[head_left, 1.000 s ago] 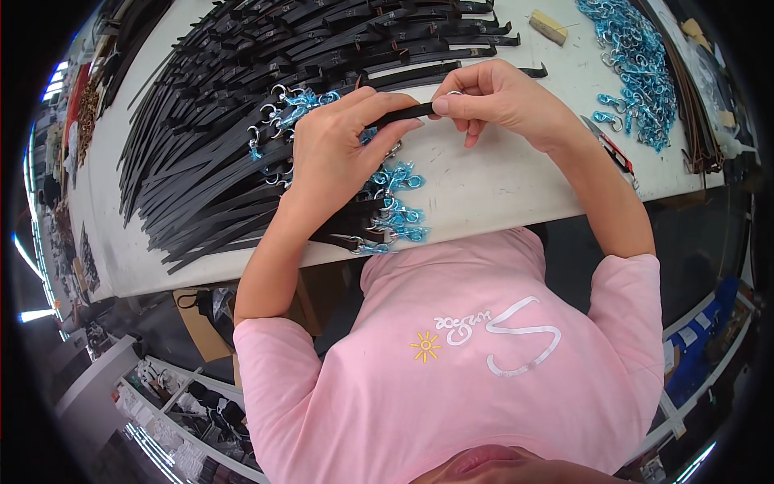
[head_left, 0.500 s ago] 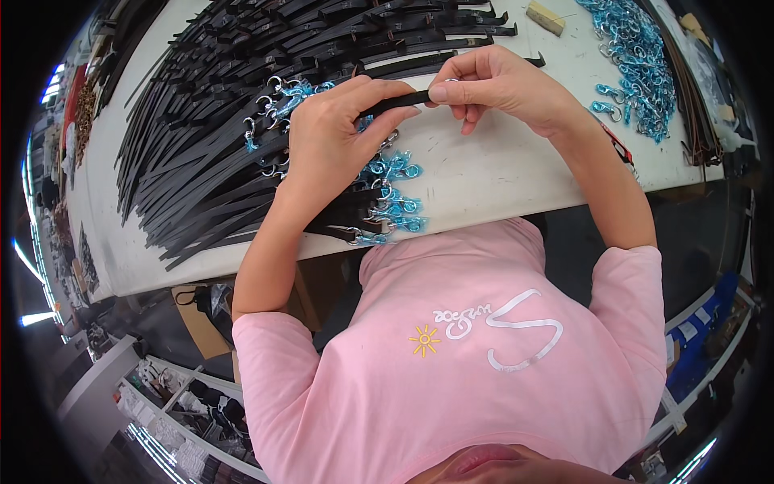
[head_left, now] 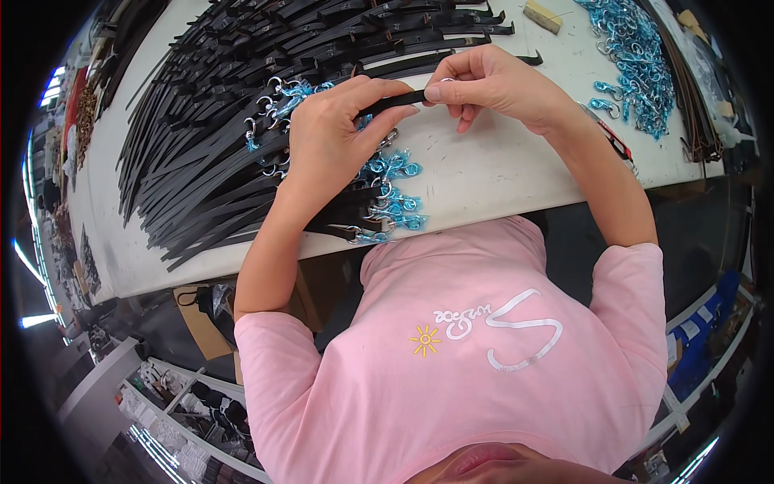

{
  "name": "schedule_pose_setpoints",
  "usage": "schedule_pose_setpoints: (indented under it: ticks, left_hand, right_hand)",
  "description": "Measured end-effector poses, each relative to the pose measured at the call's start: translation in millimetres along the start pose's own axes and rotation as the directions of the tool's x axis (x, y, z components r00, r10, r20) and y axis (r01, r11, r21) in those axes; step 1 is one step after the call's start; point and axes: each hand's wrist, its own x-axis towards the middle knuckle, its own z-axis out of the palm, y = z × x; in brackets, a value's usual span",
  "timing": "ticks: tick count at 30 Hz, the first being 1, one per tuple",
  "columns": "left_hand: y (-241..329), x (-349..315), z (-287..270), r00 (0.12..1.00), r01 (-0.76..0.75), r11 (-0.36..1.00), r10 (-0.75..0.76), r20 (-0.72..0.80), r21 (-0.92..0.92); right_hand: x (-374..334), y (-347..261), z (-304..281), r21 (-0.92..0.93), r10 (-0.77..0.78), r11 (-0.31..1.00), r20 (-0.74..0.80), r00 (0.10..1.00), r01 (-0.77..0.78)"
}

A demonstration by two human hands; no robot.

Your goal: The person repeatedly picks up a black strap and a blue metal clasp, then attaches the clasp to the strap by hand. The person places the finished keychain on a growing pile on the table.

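Note:
A black strap [head_left: 393,102] stretches between my two hands above the white table. My left hand [head_left: 332,133] grips it between thumb and fingers. At its right end, my right hand [head_left: 492,87] pinches the tip between thumb and forefinger, its other fingers curled. A bit of shiny metal [head_left: 448,80] shows at the right fingertips; the fingers hide most of it. Below and left of my left hand lie finished-looking black straps [head_left: 201,202] whose ends carry metal snap hooks [head_left: 395,202] wrapped in blue film. More such hooks [head_left: 298,95] show just beyond that hand.
A large pile of black straps [head_left: 266,40] covers the far left of the table [head_left: 500,173]. Loose blue-wrapped hooks [head_left: 637,64] are heaped at the far right, beside brown straps [head_left: 697,121]. A small wooden block [head_left: 543,16] and a red-and-black tool [head_left: 617,143] lie near my right arm.
My right hand has shifted very slightly left, still pinching the strap end. My left hand keeps the same grip.

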Motion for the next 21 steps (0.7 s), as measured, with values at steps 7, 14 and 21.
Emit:
schedule_pose_setpoints:
  ticks: [7, 14, 21]
  left_hand:
    - [12.0, -1.4, -0.8, 0.993, 0.105, 0.993, -0.102, 0.063, -0.047]
    - [19.0, 3.6, 2.9, 0.996, 0.088, 0.993, -0.086, 0.036, -0.078]
    - [15.4, 0.8, 3.2, 1.000, 0.011, 0.999, -0.010, 0.003, -0.053]
  right_hand:
    - [-0.4, -0.5, 8.2, -0.051, -0.026, 0.998, -0.028, 0.999, 0.025]
    - [-0.9, -1.1, 8.0, -0.051, -0.007, 0.999, -0.010, 1.000, 0.007]
    - [-3.7, -2.6, -0.1, 0.078, 0.041, 0.996, 0.071, 0.997, -0.046]
